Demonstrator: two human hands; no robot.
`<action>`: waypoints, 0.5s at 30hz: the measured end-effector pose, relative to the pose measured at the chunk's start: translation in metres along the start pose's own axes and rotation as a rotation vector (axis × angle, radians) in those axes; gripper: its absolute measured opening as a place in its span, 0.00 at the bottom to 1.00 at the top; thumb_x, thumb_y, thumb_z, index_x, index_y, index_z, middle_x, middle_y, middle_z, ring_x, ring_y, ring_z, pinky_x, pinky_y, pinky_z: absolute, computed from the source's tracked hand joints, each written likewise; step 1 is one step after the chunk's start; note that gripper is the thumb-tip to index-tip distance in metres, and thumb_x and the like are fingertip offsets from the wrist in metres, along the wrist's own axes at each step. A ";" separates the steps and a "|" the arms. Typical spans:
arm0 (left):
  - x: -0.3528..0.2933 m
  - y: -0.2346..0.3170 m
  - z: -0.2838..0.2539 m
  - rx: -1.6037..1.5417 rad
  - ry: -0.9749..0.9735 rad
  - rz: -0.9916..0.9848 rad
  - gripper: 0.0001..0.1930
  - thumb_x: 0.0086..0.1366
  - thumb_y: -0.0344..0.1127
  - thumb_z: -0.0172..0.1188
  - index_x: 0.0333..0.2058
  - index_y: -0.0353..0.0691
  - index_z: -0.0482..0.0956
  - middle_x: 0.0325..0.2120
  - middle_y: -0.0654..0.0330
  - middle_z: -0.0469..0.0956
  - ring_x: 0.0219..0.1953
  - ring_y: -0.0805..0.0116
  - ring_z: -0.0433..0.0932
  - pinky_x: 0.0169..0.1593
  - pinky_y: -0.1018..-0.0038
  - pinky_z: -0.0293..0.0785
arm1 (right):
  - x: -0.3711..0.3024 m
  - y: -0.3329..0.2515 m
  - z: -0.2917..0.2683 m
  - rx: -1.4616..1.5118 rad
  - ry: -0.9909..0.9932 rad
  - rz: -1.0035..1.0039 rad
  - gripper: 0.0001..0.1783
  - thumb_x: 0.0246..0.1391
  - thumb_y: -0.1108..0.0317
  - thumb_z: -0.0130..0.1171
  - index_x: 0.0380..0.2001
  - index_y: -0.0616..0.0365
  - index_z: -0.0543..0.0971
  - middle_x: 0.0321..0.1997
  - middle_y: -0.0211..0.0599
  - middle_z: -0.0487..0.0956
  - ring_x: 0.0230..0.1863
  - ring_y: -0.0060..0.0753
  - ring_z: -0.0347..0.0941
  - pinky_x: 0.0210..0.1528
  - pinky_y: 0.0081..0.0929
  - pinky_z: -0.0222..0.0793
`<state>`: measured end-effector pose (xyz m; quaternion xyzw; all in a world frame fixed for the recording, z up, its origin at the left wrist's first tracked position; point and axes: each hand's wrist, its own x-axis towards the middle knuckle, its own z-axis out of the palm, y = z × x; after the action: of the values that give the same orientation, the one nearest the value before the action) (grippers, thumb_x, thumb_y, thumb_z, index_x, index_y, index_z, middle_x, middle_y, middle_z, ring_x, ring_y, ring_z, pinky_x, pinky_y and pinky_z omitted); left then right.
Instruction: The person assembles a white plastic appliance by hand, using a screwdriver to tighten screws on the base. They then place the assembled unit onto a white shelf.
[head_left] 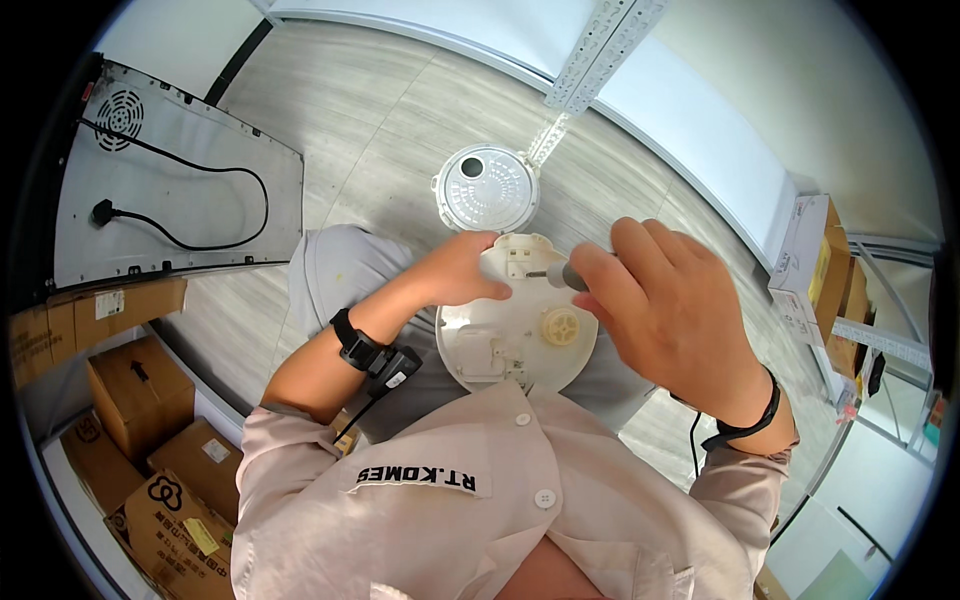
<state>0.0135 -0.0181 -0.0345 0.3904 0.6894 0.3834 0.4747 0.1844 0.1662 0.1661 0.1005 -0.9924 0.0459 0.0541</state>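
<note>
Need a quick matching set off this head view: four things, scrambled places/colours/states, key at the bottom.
Things
1. Screwdriver
2. White cover
3. Round metal disc
4. Power plug

Place, colour or state
A. At the person's lap, gripped near its edge by the left hand
B. Black, seen against the vented panel
C. Held in the right hand, tip towards the left
D. Silver, with one dark round hole

Pairs: 1-C, 2-A, 3-D, 4-B
</note>
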 end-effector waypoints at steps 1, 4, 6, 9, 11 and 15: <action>0.000 -0.002 0.001 0.006 0.007 -0.003 0.32 0.54 0.30 0.75 0.59 0.34 0.79 0.52 0.52 0.85 0.55 0.62 0.82 0.61 0.66 0.75 | 0.002 -0.004 -0.004 -0.094 -0.053 0.039 0.21 0.53 0.56 0.68 0.47 0.50 0.78 0.37 0.33 0.70 0.35 0.32 0.70 0.29 0.29 0.63; -0.001 0.008 -0.001 -0.014 -0.007 -0.016 0.32 0.54 0.31 0.75 0.59 0.34 0.79 0.52 0.51 0.85 0.54 0.62 0.82 0.61 0.66 0.75 | 0.001 -0.014 -0.009 -0.211 -0.230 0.120 0.22 0.54 0.50 0.69 0.46 0.49 0.78 0.35 0.31 0.70 0.35 0.31 0.70 0.29 0.29 0.61; -0.002 0.009 -0.002 -0.034 -0.018 -0.017 0.32 0.54 0.31 0.75 0.59 0.34 0.80 0.52 0.51 0.85 0.54 0.62 0.83 0.61 0.66 0.75 | 0.004 -0.016 -0.014 -0.141 -0.230 0.134 0.24 0.52 0.50 0.71 0.45 0.49 0.77 0.38 0.34 0.72 0.37 0.35 0.72 0.32 0.31 0.64; -0.001 0.003 -0.001 -0.031 -0.014 -0.014 0.32 0.54 0.32 0.75 0.59 0.34 0.80 0.52 0.50 0.85 0.54 0.61 0.83 0.61 0.66 0.75 | 0.011 -0.013 -0.021 0.070 -0.046 0.078 0.24 0.48 0.56 0.73 0.45 0.51 0.76 0.46 0.42 0.77 0.41 0.46 0.76 0.38 0.34 0.71; -0.002 0.005 -0.003 0.003 -0.009 -0.026 0.32 0.54 0.32 0.75 0.59 0.34 0.80 0.52 0.50 0.85 0.54 0.61 0.83 0.61 0.66 0.75 | 0.006 -0.009 -0.015 0.161 0.051 -0.001 0.22 0.48 0.60 0.72 0.45 0.52 0.76 0.46 0.43 0.77 0.42 0.47 0.76 0.39 0.35 0.71; 0.000 0.004 -0.001 0.001 0.000 -0.012 0.31 0.55 0.33 0.75 0.59 0.34 0.80 0.51 0.50 0.86 0.54 0.62 0.83 0.60 0.66 0.76 | -0.001 -0.001 0.000 0.198 0.085 -0.076 0.21 0.48 0.64 0.71 0.44 0.52 0.75 0.39 0.37 0.75 0.36 0.43 0.73 0.34 0.35 0.68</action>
<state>0.0134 -0.0165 -0.0302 0.3864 0.6918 0.3802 0.4771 0.1853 0.1651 0.1666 0.1408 -0.9753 0.1457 0.0876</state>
